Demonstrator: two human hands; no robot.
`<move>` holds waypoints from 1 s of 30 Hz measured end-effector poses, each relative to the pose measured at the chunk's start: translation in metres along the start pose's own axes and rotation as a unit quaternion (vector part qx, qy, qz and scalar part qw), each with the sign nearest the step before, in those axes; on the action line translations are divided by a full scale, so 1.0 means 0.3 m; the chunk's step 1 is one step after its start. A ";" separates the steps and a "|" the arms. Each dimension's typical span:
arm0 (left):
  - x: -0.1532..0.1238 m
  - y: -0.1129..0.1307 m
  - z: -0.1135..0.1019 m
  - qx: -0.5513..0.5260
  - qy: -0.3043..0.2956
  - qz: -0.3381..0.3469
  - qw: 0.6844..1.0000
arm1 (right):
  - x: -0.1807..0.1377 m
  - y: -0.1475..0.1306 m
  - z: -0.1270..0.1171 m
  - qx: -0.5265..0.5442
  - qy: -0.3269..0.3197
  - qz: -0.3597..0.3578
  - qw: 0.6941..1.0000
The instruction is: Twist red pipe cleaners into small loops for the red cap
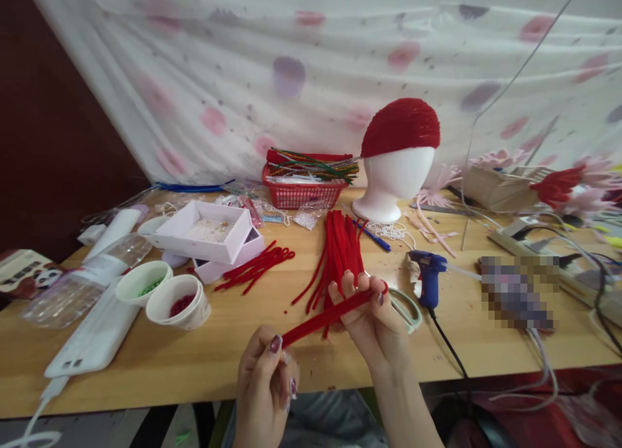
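The left hand [267, 377], nearest, pinches the near end of a red fuzzy strip [321, 320]. The right hand [372, 318] closes on its far end, left of a blue glue gun [427, 276].

The left hand [267, 377] is pinching thumb to forefinger at 6 o'clock; the right hand [372, 318], at its 2 o'clock, is facing palm-up, fingers curling inward.

The left hand [265, 377] pinches one end of a red pipe cleaner [324, 317] while the right hand [372, 318] holds the other end, fingers curled over it, above the wooden table [233, 351]. Behind lie a bundle of red pipe cleaners [340, 250], what look like scissors [405, 309], and a blue glue gun [428, 276].
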State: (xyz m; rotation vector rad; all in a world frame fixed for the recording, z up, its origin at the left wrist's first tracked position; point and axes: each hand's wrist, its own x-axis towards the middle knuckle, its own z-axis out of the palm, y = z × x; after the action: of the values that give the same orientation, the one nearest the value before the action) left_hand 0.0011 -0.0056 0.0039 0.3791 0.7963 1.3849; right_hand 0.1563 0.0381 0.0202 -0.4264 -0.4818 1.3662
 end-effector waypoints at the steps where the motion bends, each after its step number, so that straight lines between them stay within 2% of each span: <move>1: 0.001 0.002 -0.001 0.004 0.003 0.002 1.000 | 0.002 0.004 0.004 -0.001 0.001 0.001 1.000; 4: 0.009 0.001 -0.008 0.017 0.004 0.002 1.000 | 0.008 0.009 0.003 -0.007 0.011 -0.004 1.000; 10: 0.044 -0.035 -0.005 0.023 -0.042 -0.017 0.999 | 0.030 -0.009 -0.015 -0.009 0.026 -0.029 0.999; 15: 0.069 -0.058 0.014 0.015 -0.031 0.010 0.999 | 0.040 -0.029 -0.034 -0.011 0.037 -0.033 0.999; 24: 0.084 -0.029 0.002 0.041 -0.018 0.053 0.998 | 0.060 -0.049 -0.074 -0.023 0.052 -0.051 0.997; 27: 0.090 0.003 0.008 0.139 -0.017 0.125 0.982 | 0.055 -0.041 -0.082 -0.047 0.044 -0.039 0.997; 29: 0.094 0.043 0.028 0.269 -0.025 0.167 0.948 | 0.051 -0.032 -0.084 -0.068 0.036 -0.022 0.997; 30: 0.096 0.065 0.041 0.333 -0.044 0.160 0.928 | 0.048 -0.027 -0.084 -0.077 0.031 -0.012 0.996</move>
State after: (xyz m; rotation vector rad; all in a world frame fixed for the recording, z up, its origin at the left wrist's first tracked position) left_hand -0.0048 0.0281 0.0176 1.1335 1.1585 1.3491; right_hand 0.1790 0.0508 0.0048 -0.5857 -0.5420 1.2942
